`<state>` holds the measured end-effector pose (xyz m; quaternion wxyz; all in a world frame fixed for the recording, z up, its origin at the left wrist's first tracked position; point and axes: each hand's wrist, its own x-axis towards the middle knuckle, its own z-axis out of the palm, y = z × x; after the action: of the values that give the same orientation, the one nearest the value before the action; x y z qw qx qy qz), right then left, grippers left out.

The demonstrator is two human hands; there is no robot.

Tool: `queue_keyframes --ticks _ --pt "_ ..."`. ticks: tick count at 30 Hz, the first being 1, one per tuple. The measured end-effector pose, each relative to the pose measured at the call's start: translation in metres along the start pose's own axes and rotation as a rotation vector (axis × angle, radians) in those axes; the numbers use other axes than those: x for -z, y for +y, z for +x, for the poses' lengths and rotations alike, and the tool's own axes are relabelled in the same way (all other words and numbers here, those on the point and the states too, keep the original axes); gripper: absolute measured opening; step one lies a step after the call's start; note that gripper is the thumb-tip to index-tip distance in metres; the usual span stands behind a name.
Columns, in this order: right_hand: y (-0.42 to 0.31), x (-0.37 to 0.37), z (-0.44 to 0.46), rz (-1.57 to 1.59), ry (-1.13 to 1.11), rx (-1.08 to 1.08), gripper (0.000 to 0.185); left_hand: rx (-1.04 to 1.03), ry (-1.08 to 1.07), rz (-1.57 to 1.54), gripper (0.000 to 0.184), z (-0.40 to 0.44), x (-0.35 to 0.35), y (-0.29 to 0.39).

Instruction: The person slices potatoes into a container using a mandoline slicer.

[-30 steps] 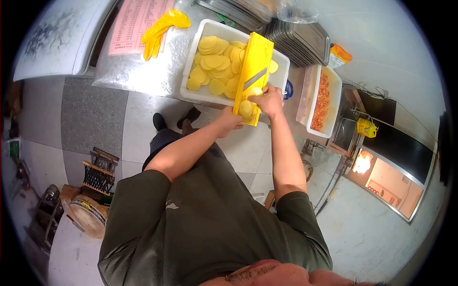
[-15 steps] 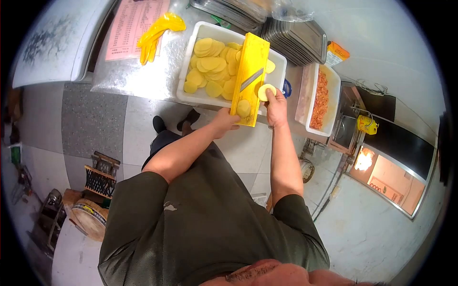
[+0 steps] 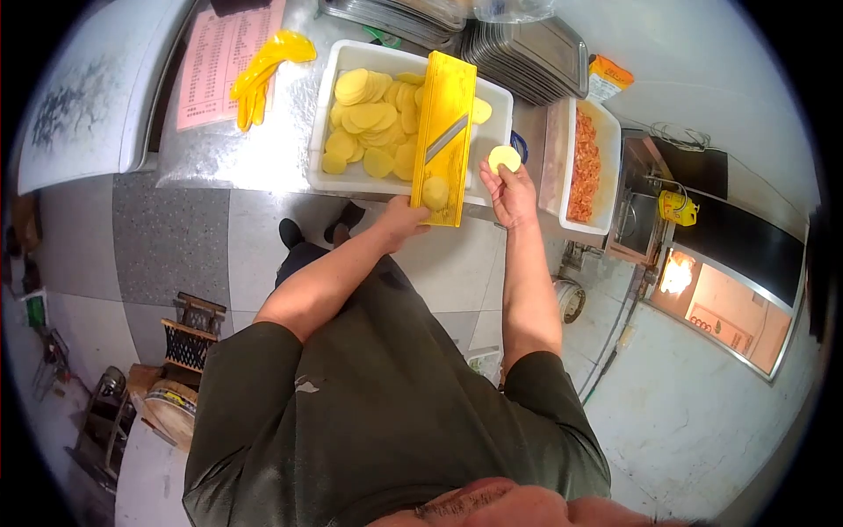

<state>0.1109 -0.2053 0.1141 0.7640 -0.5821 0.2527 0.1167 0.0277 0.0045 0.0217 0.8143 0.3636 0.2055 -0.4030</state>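
My left hand (image 3: 403, 221) grips the near end of a yellow mandoline slicer (image 3: 450, 105), which lies across a white tub (image 3: 322, 140). A slanted metal blade crosses its middle, and one round potato slice (image 3: 435, 192) rests on its lower part. Many thin potato slices (image 3: 373, 114) are heaped in the tub, left of the slicer; another lies on its right side. To the right of the slicer, my right hand (image 3: 514, 193) pinches a pale round potato piece (image 3: 504, 159) in its fingertips, apart from the blade.
A yellow glove (image 3: 273, 66) and a pink printed sheet (image 3: 204, 79) lie on the metal table at left. Stacked metal trays (image 3: 527, 57) stand behind the tub. At right is a white container (image 3: 605, 198) of chopped reddish food, with a flame beyond.
My right hand has moved the potato piece away from the slicer and turned its flat face up. The whole view has shifted slightly; my left hand keeps its hold.
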Motion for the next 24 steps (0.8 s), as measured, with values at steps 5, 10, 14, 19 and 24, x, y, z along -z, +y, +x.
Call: queue_keyframes --ticks 5,10,14,19,24 --pt "0.000 0.004 -0.001 0.007 0.011 -0.009 0.030 -0.004 0.010 -0.015 0.040 -0.004 -0.003 0.003" --pt "0.002 0.001 -0.004 0.026 0.014 0.002 0.027 -0.014 0.009 0.006 0.037 -0.003 -0.001 0.001" --pt "0.008 0.013 0.009 -0.119 0.118 0.035 0.025 -0.011 0.021 0.028 0.037 -0.002 0.001 0.002" --pt "0.017 0.028 0.022 -0.836 0.288 0.134 0.036 -0.028 0.012 -0.008 0.040 -0.005 -0.002 0.002" --pt "0.024 -0.038 -0.036 -1.400 0.178 0.552 0.040 -0.068 -0.031 -0.062 0.035 -0.001 -0.002 -0.004"
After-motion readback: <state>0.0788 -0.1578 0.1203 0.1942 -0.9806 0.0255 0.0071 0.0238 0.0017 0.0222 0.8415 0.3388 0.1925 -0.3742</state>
